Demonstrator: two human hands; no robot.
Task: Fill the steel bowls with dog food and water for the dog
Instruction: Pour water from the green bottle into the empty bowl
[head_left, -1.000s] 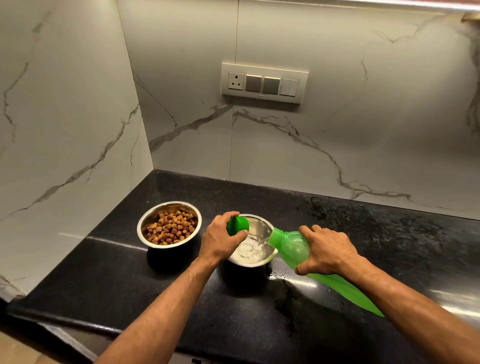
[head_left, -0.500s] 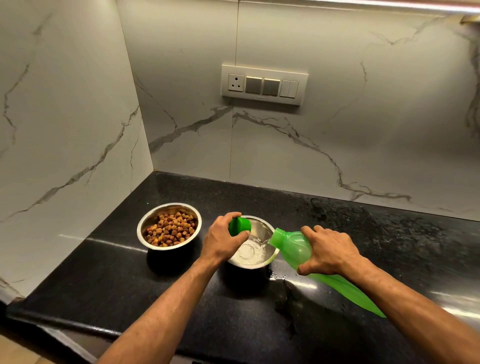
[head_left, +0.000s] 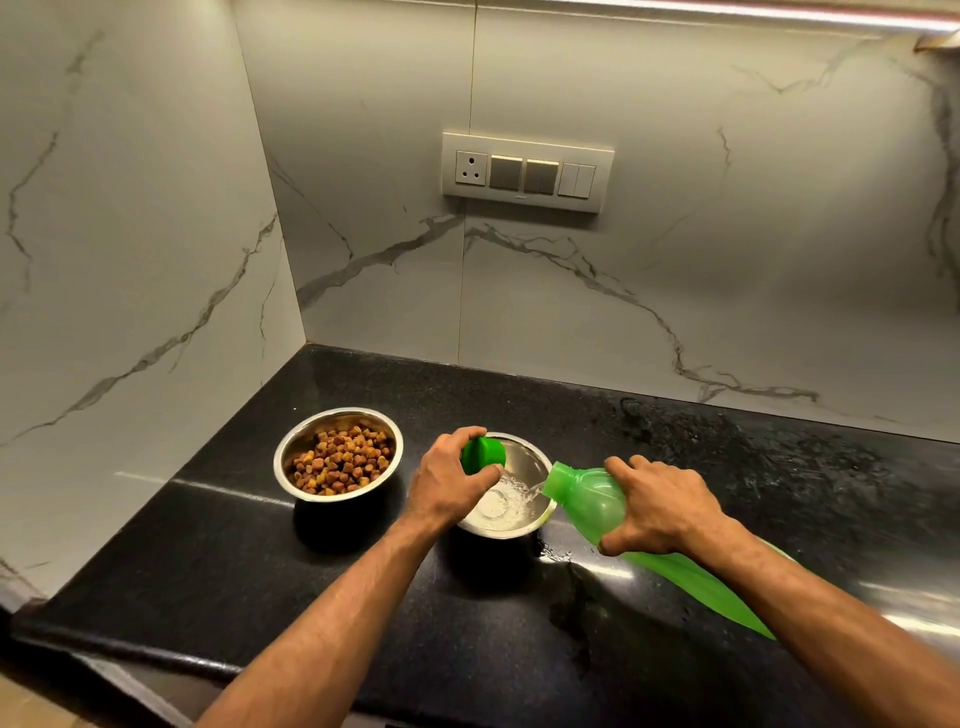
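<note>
Two steel bowls stand on the black counter. The left bowl (head_left: 284, 457) holds brown dog food (head_left: 340, 460). The right bowl (head_left: 531, 457) has water in its bottom. My right hand (head_left: 660, 506) grips a green plastic bottle (head_left: 592, 499), tilted with its open neck over the right bowl's rim, and water streams from it into the bowl. My left hand (head_left: 449, 480) holds the green bottle cap (head_left: 483, 454) just above the left edge of that bowl.
The black counter (head_left: 727, 457) ends at marble walls on the left and behind. A socket and switch panel (head_left: 527, 171) sits on the back wall. A few water drops (head_left: 556, 555) lie on the counter beside the right bowl.
The bottle stays tilted and keeps pouring, and the water in the right bowl has risen a little. Both hands have hardly moved.
</note>
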